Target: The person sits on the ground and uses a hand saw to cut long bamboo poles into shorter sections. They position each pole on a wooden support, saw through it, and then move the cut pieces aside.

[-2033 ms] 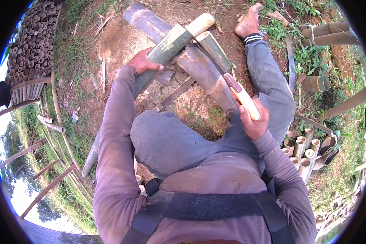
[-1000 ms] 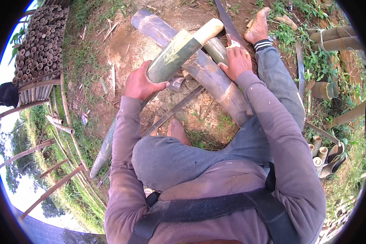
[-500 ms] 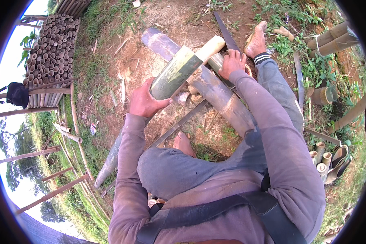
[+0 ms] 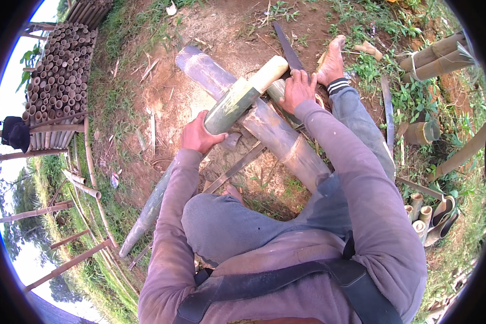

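Observation:
My left hand (image 4: 200,135) is closed around the near end of a green bamboo tube (image 4: 229,110). The tube slants up to the right across a thick grey-brown bamboo pole (image 4: 286,135). Pale, bare bamboo (image 4: 267,74) shows at its far end; I cannot tell whether that is the same piece. My right hand (image 4: 299,90) has its fingers curled over a short greenish bamboo piece (image 4: 277,93), partly hidden by the hand. Beside those fingers a dark tapered blade (image 4: 287,46) lies on the dirt.
My bare right foot (image 4: 331,62) is near the blade. A long flat strip (image 4: 237,167) lies under the pole, and a bamboo length (image 4: 148,216) lies by my left arm. Stacked bamboo tubes (image 4: 59,81) stand far left. Cut bamboo pieces (image 4: 425,215) stand at right.
My left hand has lowered the green tube toward the thick pole, and more of the pale far end shows. The right hand keeps its place on the bamboo piece; the whole view has shifted slightly.

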`<action>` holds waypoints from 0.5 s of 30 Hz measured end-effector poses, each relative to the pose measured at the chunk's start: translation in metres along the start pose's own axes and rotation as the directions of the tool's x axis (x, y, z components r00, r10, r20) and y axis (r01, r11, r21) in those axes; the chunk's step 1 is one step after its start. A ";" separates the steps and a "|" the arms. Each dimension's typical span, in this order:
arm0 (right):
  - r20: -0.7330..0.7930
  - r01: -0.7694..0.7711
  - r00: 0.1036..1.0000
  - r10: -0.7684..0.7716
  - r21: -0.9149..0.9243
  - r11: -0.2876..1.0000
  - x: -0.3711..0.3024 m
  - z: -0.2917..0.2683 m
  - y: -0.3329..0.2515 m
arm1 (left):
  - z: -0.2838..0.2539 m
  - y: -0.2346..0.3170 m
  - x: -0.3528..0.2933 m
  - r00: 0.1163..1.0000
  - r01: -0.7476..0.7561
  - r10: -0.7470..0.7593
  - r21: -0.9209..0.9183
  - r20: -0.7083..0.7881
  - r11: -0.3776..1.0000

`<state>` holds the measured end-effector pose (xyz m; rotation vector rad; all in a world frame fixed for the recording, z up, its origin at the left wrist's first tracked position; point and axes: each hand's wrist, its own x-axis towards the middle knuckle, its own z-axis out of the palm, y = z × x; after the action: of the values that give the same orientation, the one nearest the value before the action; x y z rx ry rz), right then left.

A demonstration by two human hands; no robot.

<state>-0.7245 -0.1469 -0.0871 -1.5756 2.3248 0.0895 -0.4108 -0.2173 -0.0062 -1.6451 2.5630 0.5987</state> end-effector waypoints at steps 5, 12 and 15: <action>0.059 0.040 0.998 -0.036 -0.070 0.997 -0.011 0.001 -0.001 | -0.005 0.002 -0.001 1.000 0.027 -0.028 0.034 0.009 0.999; 0.035 -0.060 0.998 0.060 -0.009 0.998 0.019 0.022 -0.016 | 0.003 0.008 -0.001 1.000 0.018 -0.017 0.022 -0.015 1.000; 0.055 -0.110 0.993 0.106 0.067 0.992 0.024 0.020 -0.016 | 0.007 0.011 -0.005 1.000 -0.008 0.008 -0.005 -0.026 1.000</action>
<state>-0.7134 -0.1692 -0.1115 -1.3982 2.3461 0.0722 -0.4197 -0.2065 -0.0085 -1.6558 2.5898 0.5892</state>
